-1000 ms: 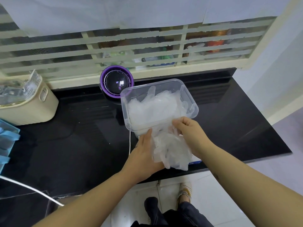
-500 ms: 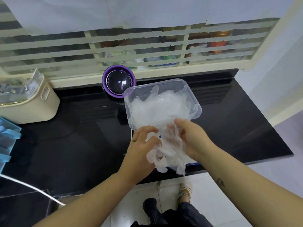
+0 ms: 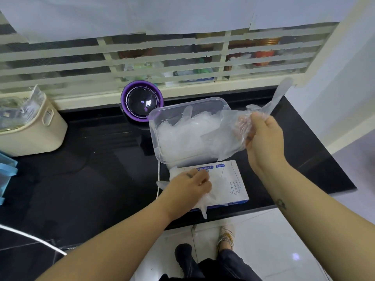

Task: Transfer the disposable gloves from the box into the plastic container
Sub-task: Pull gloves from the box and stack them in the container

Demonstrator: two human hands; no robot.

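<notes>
- the gloves are thin clear plastic film. i judge them nearly weightless, limp, quick to crumple and likely slippery and clingy, so they should come away in clumps rather than singly.
- best hold, as i judge it: gather a handful with curled fingers at the thick middle of a clump. a single dangling glove finger would stretch or slip out.
- the right hand (image 3: 263, 138), right of centre in the frame, has its fingers curled round a crumpled bunch of gloves (image 3: 233, 128). the bunch hangs over the right end of the plastic container (image 3: 155, 138), and one glove finger sticks up toward the upper right.
- the container sits at the centre of the frame on the black table (image 3: 91, 179). it already holds a pile of gloves (image 3: 182, 136) heaped close to its rim.
- the left hand (image 3: 190, 189), lower centre, lies on top of the box (image 3: 231, 179). its fingers are bent down into the loose gloves (image 3: 213, 196) at the opening and seem to grip them. one strand dangles over the box's front edge.
- the box lies flat just in front of the container, near the table's front edge. the container's near rim meets the box's far edge, but i cannot tell whether it rests on it.
</notes>
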